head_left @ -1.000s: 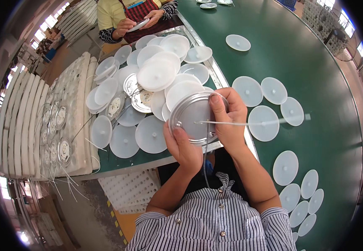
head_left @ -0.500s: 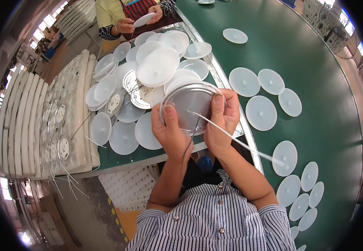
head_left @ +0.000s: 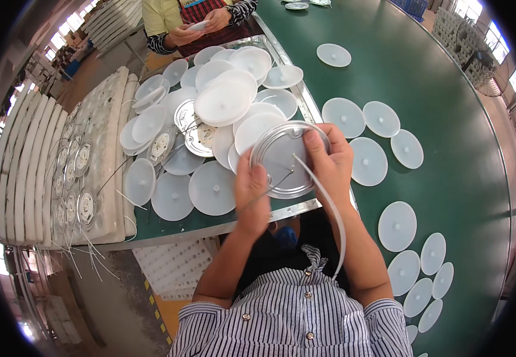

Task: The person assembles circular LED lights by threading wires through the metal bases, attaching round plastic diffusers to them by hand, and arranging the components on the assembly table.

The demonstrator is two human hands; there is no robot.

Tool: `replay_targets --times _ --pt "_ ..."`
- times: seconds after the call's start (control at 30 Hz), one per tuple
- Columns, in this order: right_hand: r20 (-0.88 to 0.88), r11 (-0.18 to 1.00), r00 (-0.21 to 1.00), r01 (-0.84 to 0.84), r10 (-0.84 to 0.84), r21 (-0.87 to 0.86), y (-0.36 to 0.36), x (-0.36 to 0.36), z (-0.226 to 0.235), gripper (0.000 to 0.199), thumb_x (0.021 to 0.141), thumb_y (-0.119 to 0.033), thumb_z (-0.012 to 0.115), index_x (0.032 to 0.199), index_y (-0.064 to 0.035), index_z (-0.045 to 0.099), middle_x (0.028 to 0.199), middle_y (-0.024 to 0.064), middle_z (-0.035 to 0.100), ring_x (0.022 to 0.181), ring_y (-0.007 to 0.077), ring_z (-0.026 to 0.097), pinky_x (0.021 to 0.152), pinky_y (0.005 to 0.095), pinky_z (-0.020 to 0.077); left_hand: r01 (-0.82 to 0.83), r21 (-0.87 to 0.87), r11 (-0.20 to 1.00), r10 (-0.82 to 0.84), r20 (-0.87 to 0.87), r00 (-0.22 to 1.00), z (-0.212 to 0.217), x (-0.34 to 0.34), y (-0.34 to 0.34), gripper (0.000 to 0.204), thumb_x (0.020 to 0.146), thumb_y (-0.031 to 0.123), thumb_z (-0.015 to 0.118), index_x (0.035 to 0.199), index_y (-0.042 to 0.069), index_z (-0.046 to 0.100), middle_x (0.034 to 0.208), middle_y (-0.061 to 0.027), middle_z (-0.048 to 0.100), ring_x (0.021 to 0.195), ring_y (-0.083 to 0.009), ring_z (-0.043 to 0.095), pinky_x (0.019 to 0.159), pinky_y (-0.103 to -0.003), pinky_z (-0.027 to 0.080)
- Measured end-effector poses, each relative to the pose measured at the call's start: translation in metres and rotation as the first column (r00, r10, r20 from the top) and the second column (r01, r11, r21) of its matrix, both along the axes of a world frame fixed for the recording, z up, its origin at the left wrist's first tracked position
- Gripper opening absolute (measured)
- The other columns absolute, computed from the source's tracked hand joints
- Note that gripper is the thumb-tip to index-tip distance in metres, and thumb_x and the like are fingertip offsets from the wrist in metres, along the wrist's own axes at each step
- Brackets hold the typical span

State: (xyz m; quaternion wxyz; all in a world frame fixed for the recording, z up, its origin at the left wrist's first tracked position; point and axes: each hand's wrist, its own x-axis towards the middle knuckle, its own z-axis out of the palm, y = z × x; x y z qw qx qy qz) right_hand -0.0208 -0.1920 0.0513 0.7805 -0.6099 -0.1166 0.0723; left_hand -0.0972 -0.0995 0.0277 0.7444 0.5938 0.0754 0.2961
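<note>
Both my hands hold a round silver metal disc (head_left: 282, 156) with a raised rim, tilted toward me above the table's near edge. My left hand (head_left: 251, 189) grips its lower left edge. My right hand (head_left: 329, 162) grips its right side and presses a thin white strip (head_left: 334, 208) against it. The strip curves from the disc's middle down past my right forearm toward my striped shirt. A thin wire crosses the disc's lower part.
A heap of white round covers (head_left: 222, 101) and a few metal discs (head_left: 195, 128) lies left of the disc. More white covers (head_left: 368, 160) are spread over the green table (head_left: 448, 119). Stacked white foam trays (head_left: 62, 160) stand at left. Another person's hands (head_left: 201, 27) work at the far end.
The white strip, which stuck out to the right, has swung down along my right forearm. My left hand has shifted on the disc's lower edge and the disc has turned slightly.
</note>
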Motion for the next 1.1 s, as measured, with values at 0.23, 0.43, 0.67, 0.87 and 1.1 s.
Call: replay_targets --times 0.23,0.43,0.67,0.87,1.1 --pt "0.201 0.982 0.975 -0.064 0.099 -0.176 -0.006 0.008 0.010 0.025 0.076 -0.023 0.066 0.080 0.0003 0.057 0.068 0.0021 0.057 0.061 0.0069 0.049 0.053 0.0210 0.0403 0.072 -0.063 0.995 -0.063 0.143 0.988 -0.016 0.001 -0.006 0.034 0.092 0.015 0.035 0.120 -0.003 0.033 0.115 -0.0135 0.045 0.106 -0.0194 0.045 0.091 -0.033 0.036" --pt "0.330 0.977 0.941 0.003 0.069 -0.212 -0.002 0.009 0.015 0.026 0.075 -0.024 0.066 0.078 0.0001 0.058 0.064 0.0043 0.057 0.058 0.0080 0.050 0.051 0.0217 0.0405 0.085 -0.151 0.985 -0.074 0.082 0.994 -0.017 -0.002 -0.007 0.035 0.092 0.016 0.036 0.120 -0.005 0.032 0.114 -0.0137 0.045 0.105 -0.0182 0.046 0.091 -0.032 0.037" --pt "0.325 0.960 0.941 -0.002 0.097 -0.281 0.002 0.010 0.013 0.025 0.078 -0.024 0.063 0.078 -0.0004 0.057 0.063 0.0030 0.056 0.057 0.0068 0.048 0.051 0.0212 0.0385 0.146 -0.073 0.987 -0.142 0.066 0.988 -0.010 -0.005 0.004 0.040 0.092 0.019 0.036 0.123 -0.005 0.030 0.118 -0.0144 0.043 0.108 -0.0207 0.045 0.092 -0.033 0.036" --pt "0.282 0.992 0.959 0.034 0.001 -0.120 0.016 -0.001 -0.002 0.024 0.081 -0.023 0.059 0.076 -0.0002 0.055 0.061 0.0005 0.052 0.056 0.0058 0.043 0.051 0.0207 0.0361 -0.031 -0.330 0.943 0.153 0.350 0.924 -0.013 0.006 -0.014 0.045 0.089 0.028 0.044 0.119 -0.005 0.034 0.114 -0.0147 0.046 0.104 -0.0220 0.048 0.087 -0.033 0.040" --pt "0.275 0.992 0.956 0.077 -0.101 0.095 0.029 -0.011 -0.016 0.022 0.086 -0.023 0.054 0.081 -0.0008 0.054 0.062 -0.0029 0.048 0.055 0.0034 0.039 0.049 0.0182 0.0318 -0.200 -0.359 0.911 0.296 0.233 0.927 0.003 0.009 -0.007 0.031 0.086 0.027 0.050 0.099 -0.001 0.046 0.093 -0.0077 0.053 0.083 -0.0139 0.051 0.075 -0.027 0.042"
